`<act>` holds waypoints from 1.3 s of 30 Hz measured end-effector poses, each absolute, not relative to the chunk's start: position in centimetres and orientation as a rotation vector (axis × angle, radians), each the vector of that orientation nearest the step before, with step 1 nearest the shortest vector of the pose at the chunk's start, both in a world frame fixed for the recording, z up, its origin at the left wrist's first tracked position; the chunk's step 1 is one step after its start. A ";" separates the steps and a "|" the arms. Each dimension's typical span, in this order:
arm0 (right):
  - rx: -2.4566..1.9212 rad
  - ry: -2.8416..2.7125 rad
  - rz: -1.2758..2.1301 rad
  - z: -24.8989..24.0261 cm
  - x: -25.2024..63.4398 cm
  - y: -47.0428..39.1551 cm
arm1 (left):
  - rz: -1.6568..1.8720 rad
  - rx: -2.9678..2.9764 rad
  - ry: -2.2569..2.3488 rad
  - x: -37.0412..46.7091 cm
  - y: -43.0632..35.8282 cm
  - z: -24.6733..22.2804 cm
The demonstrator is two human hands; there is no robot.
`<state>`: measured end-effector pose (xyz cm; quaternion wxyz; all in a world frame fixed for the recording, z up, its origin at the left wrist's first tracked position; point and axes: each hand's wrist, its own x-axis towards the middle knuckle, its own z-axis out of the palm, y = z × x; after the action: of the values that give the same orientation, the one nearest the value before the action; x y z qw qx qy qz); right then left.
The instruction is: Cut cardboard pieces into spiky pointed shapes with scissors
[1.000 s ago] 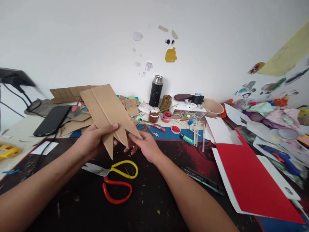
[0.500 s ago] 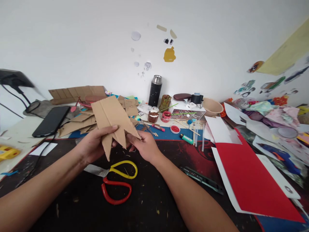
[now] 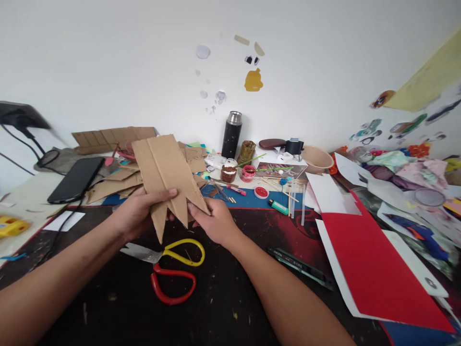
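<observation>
A brown cardboard piece (image 3: 165, 168) with pointed, zigzag-cut tips at its lower edge is held up over the dark mat. My left hand (image 3: 140, 211) grips its lower left side, thumb across the front and fingers behind. At the lower right tip, my right hand (image 3: 212, 216) pinches the cardboard between thumb and fingers. Scissors (image 3: 167, 262) with one yellow and one red handle lie on the mat below both hands, blades pointing left.
Behind are cardboard scraps (image 3: 115, 185), a black flask (image 3: 231, 137), paint jars (image 3: 228, 172) and a green lighter (image 3: 278, 207). A box cutter (image 3: 300, 266) and red sheet (image 3: 382, 269) lie right. A phone (image 3: 76, 180) and yellow tool (image 3: 12, 226) are left.
The cardboard has tilted slightly more upright, its top edge moving up and left. My right thumb has shifted a little down and left along its lower right tip.
</observation>
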<state>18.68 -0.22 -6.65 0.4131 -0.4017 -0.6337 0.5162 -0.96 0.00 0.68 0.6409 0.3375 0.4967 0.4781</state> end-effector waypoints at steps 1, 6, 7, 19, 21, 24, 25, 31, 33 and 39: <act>-1.003 -1.575 1.317 -6.6 18.6 -0.3 | 1.089 0.766 1.133 -1.0 0.0 0.6; -0.859 -1.428 1.523 -6.3 18.2 -0.5 | 1.075 0.744 1.070 -1.1 0.1 -0.4; -0.847 -1.403 1.556 -6.3 18.1 -0.6 | 1.064 0.736 1.049 -1.1 0.1 -0.7; -0.787 -1.273 1.632 -5.8 17.4 -1.1 | 1.031 0.705 0.880 -0.4 -0.5 -1.0; -0.789 -1.265 1.634 -5.8 17.2 -1.2 | 1.063 0.699 0.924 -0.4 -0.6 -0.7; -0.786 -1.249 1.640 -5.7 16.9 -1.4 | 1.127 0.666 1.010 -0.1 -0.8 -0.4; -0.782 -1.244 1.646 -5.6 16.9 -1.4 | 1.147 0.652 1.029 0.1 -0.8 -0.3; -0.863 -1.231 1.680 -5.9 16.9 -1.2 | 1.275 0.503 1.089 0.6 -1.2 2.8; -0.920 -1.230 1.668 -6.2 17.1 -0.9 | 1.521 0.465 1.051 -0.1 -1.2 5.1; -0.899 -1.259 1.653 -5.8 17.7 -0.7 | 1.738 0.640 1.009 -3.1 -0.7 8.6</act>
<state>17.67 -0.68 -5.82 0.4249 -0.3596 -0.5033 0.6609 -3.09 -0.73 8.56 0.4935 0.2639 0.4159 0.7168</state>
